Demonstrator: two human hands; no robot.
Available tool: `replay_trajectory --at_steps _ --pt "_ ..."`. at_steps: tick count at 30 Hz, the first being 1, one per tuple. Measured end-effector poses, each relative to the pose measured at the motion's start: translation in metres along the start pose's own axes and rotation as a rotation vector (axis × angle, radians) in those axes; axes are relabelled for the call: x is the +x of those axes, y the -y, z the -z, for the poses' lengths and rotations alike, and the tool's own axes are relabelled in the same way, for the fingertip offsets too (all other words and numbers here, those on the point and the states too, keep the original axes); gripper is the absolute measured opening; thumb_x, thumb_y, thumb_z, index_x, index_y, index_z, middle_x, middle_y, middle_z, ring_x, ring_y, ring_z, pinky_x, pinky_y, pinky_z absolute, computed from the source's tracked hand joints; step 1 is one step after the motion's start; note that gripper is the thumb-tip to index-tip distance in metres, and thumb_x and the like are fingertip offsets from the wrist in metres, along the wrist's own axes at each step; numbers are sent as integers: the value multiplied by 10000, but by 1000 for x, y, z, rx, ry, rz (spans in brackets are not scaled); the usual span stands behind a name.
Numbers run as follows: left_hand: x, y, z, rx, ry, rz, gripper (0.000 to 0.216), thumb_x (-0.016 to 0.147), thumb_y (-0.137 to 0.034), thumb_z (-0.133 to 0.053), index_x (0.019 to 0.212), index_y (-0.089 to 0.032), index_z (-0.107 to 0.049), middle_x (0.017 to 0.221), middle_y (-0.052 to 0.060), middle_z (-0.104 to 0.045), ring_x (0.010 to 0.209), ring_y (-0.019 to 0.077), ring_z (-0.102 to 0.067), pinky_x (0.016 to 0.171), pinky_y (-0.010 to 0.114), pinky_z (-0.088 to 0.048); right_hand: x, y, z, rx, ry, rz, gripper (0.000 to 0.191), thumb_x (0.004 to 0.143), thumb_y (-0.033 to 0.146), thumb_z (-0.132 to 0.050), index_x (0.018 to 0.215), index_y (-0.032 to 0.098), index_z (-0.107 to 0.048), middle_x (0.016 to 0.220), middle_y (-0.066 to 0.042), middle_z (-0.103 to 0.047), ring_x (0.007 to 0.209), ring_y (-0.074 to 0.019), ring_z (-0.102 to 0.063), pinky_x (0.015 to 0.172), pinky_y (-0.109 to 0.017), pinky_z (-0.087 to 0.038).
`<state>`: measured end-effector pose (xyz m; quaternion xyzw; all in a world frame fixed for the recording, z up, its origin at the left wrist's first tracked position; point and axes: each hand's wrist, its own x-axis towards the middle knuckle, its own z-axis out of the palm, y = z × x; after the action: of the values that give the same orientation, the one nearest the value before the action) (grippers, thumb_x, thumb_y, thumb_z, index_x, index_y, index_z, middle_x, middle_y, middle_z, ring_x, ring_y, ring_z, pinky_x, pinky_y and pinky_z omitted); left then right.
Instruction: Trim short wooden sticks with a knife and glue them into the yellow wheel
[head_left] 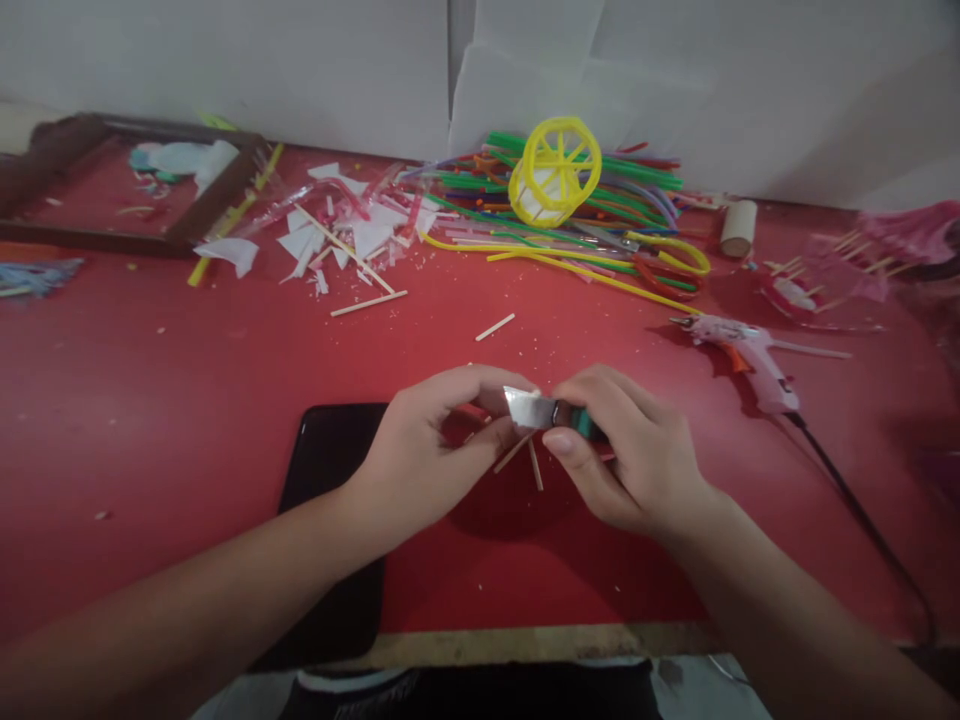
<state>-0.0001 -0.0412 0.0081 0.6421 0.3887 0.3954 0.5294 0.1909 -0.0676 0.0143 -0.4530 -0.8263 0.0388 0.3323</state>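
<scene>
In my right hand (637, 450) is a box cutter (583, 421) with a green and dark handle, its wide steel blade out and pointing left. The blade reaches across the fingertips of my left hand (435, 440). My left thumb and fingers are pinched together behind and below the blade. A small pale bit shows at the blade's upper edge, but what the left fingers hold is hidden. Just under the hands lie short wooden stick pieces (535, 466) on the red table (225, 380). Another cut stick (496, 327) lies a little beyond them.
A black phone or tablet (330, 460) lies partly under my left forearm. A pink glue gun (750, 355) with a cord rests at right. Behind are a yellow wheel-shaped piece (562, 165), pipe cleaners (637, 180), scissors (675, 252), paper scraps (371, 232) and a brown frame (97, 238).
</scene>
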Motion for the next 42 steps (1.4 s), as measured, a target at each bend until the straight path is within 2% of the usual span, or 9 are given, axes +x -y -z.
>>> replay_trajectory --at_steps 3,9,16,20,27,42 --pt "0 -3 1 19 32 -24 134 765 -51 -640 805 -175 -670 783 -6 -670 740 106 -631 641 185 -495 0 1 -1 5 1 26 228 959 362 -466 867 174 -555 723 -27 -606 636 -124 -542 556 -239 -425" --pt "-1 -3 1 10 45 -40 192 737 -24 -647 858 -171 -670 795 -2 -689 694 98 -620 611 178 -487 1 3 -1 39 7 60 231 942 356 -493 857 156 -571 719 -41 -618 630 -134 -544 548 -254 -437" --pt "0 2 2 10 86 -98 202 782 -53 -665 927 -191 -691 876 20 -704 727 111 -629 638 198 -505 0 2 1 21 5 41 230 944 356 -492 864 158 -577 715 -38 -615 627 -133 -542 547 -256 -434" --pt "0 1 5 4 94 -140 156 822 -93 -661 919 -206 -707 840 12 -697 714 114 -624 644 210 -496 -1 2 1 40 1 44 226 941 361 -501 870 159 -572 717 -34 -607 627 -128 -526 548 -255 -424" --pt "0 -1 8 55 92 -201 233 773 -11 -646 882 -207 -707 822 6 -686 702 110 -614 631 209 -473 -1 2 1 156 17 83 236 954 353 -472 849 162 -562 697 -22 -578 611 -114 -482 541 -250 -409" --pt "2 -1 7 73 106 -199 216 776 -13 -628 866 -198 -693 813 16 -677 693 116 -599 619 212 -471 -2 4 2 131 14 53 246 945 388 -504 874 165 -576 710 -20 -600 617 -116 -508 545 -250 -416"
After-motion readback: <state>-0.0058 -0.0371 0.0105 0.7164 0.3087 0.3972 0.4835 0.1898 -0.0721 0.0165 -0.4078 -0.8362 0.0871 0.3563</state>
